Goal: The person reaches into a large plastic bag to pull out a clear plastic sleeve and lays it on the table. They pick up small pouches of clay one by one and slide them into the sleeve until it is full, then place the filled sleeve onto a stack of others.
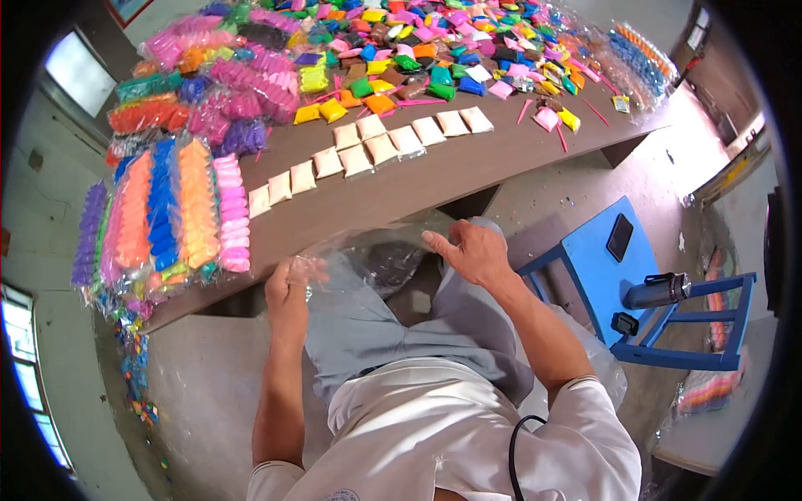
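- Our left hand pinches a thin, crinkled clear bag above our lap.
- Right hand at its right side; we cannot tell that grip.
- Pillow-shaped beige packets line the surface beyond.

Both the left hand and the right hand are bare. Back from each, toward the elbow, ends a short white sleeve with thin dark lines at its hem. Nearer the body than the hands lies a creased white shirt with a partly visible round emblem on the left-hand side and a black cable on the right-hand side. Grey trousers show just below the hands.
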### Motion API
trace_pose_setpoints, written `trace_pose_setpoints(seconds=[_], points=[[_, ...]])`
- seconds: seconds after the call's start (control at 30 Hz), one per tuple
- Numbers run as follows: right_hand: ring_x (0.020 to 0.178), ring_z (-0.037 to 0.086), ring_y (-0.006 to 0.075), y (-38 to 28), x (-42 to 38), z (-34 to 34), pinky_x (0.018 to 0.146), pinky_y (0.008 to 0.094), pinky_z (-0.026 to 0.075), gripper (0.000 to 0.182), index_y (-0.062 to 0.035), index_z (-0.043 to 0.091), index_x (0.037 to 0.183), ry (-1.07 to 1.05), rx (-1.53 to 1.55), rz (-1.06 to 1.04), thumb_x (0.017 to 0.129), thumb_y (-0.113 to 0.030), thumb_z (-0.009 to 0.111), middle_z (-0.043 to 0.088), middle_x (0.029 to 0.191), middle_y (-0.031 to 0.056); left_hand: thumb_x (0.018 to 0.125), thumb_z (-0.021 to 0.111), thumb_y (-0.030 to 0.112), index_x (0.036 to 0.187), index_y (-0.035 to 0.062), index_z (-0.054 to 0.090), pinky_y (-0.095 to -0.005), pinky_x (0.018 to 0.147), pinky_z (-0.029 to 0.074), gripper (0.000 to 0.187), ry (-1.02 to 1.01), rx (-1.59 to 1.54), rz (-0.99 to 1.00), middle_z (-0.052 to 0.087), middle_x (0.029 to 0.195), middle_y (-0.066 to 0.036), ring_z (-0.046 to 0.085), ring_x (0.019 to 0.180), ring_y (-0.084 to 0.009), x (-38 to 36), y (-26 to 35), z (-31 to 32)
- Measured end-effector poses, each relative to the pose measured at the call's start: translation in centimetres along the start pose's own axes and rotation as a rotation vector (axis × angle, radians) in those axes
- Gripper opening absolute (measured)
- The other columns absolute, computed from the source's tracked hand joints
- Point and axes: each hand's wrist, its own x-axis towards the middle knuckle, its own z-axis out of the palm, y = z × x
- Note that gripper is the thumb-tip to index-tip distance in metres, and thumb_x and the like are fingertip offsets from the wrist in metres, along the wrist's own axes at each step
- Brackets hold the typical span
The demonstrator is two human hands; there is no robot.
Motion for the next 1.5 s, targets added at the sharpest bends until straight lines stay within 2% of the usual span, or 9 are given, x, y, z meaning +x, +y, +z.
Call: trace_pose_setpoints(seconds=[0.1, 0.17, 0.27, 0.43, 0.6, 0.77, 0.9, 1.2, 1.5], points=[[0.080, 0.069, 0.0319, 2.6, 1.2, 3.7, 0.065, 0.0416, 0.052, 0.069, 0.0011, 0.066, 0.099, -0.017, 0.121, 0.131, 0.085, -0.066, 0.060, 0.069, 0.081, 0.0185, 0.103, 0.048, 0.031, 0.100, -0.0022, 0.065, -0.0289, 0.080, 0.047, 0.037, -0.130, -0.013, 0.015, 0.070, 0.087, -0.008, 0.062, 0.082, -0.0123, 0.6, 0.9, 1.2], [0.078, 0.068, 0.0225, 3.3, 0.5, 5.7, 0.060, 0.0347, 0.051, 0.059, 0.0001, 0.067, 0.104, -0.155, 1.047, 0.268, 0.088, -0.057, 0.065, 0.070, 0.082, 0.0080, 0.104, 0.048, 0.031, 0.100, -0.0017, 0.064, -0.0289, 0.080, 0.046, 0.037, -0.190, -0.069, 0.015, 0.070, 0.086, -0.007, 0.062, 0.083, -0.0120, 1.2, 1.6, 1.8], [0.076, 0.063, 0.0136, 3.6, 0.4, 7.0, 0.060, 0.0267, 0.048, 0.039, -0.0018, 0.067, 0.101, -0.159, 1.250, 0.241, 0.089, -0.038, 0.071, 0.067, 0.085, 0.0008, 0.102, 0.049, 0.037, 0.100, -0.0013, 0.063, -0.0299, 0.079, 0.049, 0.041, -0.275, -0.083, 0.042, 0.068, 0.088, -0.011, 0.063, 0.082, -0.0147, 2.0, 2.1, 2.0], [0.081, 0.062, 0.0113, 3.4, -0.2, 1.8, 0.065, 0.0267, 0.049, 0.018, -0.0022, 0.069, 0.091, 0.091, 0.866, 0.155, 0.088, -0.020, 0.073, 0.067, 0.092, 0.0045, 0.104, 0.045, 0.033, 0.097, -0.0009, 0.062, -0.0298, 0.080, 0.049, 0.039, -0.132, -0.088, 0.025, 0.067, 0.088, -0.010, 0.062, 0.080, -0.0152, 3.2, 0.8, 1.2], [0.085, 0.064, 0.0251, 1.5, 3.1, -3.3, 0.084, 0.0307, 0.048, 0.023, 0.0057, 0.067, 0.097, 0.497, 0.459, -0.195, 0.084, -0.013, 0.069, 0.068, 0.093, 0.0138, 0.104, 0.045, 0.028, 0.090, -0.0029, 0.063, -0.0303, 0.077, 0.047, 0.038, -0.023, -0.100, 0.015, 0.067, 0.082, -0.009, 0.060, 0.079, -0.0151, 5.7, -0.2, 0.0], [0.066, 0.062, 0.0248, -1.1, 8.9, -3.6, 0.065, 0.0358, 0.049, 0.020, 0.0002, 0.069, 0.093, 0.239, 0.491, -0.061, 0.077, -0.011, 0.065, 0.063, 0.071, 0.0152, 0.103, 0.048, 0.031, 0.090, -0.0022, 0.066, -0.0296, 0.076, 0.047, 0.040, 0.101, 0.239, 0.085, 0.068, 0.086, -0.007, 0.059, 0.080, -0.0149, 9.9, -1.9, -1.8], [0.064, 0.057, 0.0179, 0.0, 12.5, 0.4, 0.062, 0.0327, 0.047, 0.018, 0.0005, 0.068, 0.090, 0.379, 0.332, -0.211, 0.079, -0.014, 0.067, 0.061, 0.069, 0.0108, 0.103, 0.049, 0.030, 0.089, -0.0052, 0.064, -0.0335, 0.073, 0.048, 0.040, 0.127, 0.321, 0.092, 0.066, 0.079, -0.010, 0.060, 0.075, -0.0182, 11.5, -6.2, -2.9], [0.069, 0.056, 0.0125, -2.4, 10.3, -2.3, 0.059, 0.0284, 0.044, 0.038, 0.0034, 0.064, 0.095, 0.217, 0.541, 0.035, 0.083, -0.030, 0.077, 0.062, 0.075, 0.0060, 0.100, 0.054, 0.032, 0.087, -0.0026, 0.065, -0.0390, 0.067, 0.045, 0.039, 0.159, 0.380, 0.147, 0.062, 0.074, -0.017, 0.060, 0.070, -0.0278, 11.3, -7.8, -2.8], [0.094, 0.059, 0.0285, -9.8, 8.0, -1.4, 0.079, 0.0403, 0.045, 0.032, -0.0069, 0.064, 0.092, 0.602, -0.005, -0.708, 0.071, -0.024, 0.082, 0.063, 0.102, 0.0074, 0.102, 0.053, 0.031, 0.086, -0.0028, 0.065, -0.0320, 0.074, 0.047, 0.039, 0.118, 0.359, 0.106, 0.067, 0.081, -0.009, 0.060, 0.077, -0.0174, 11.1, -8.0, -2.9]])
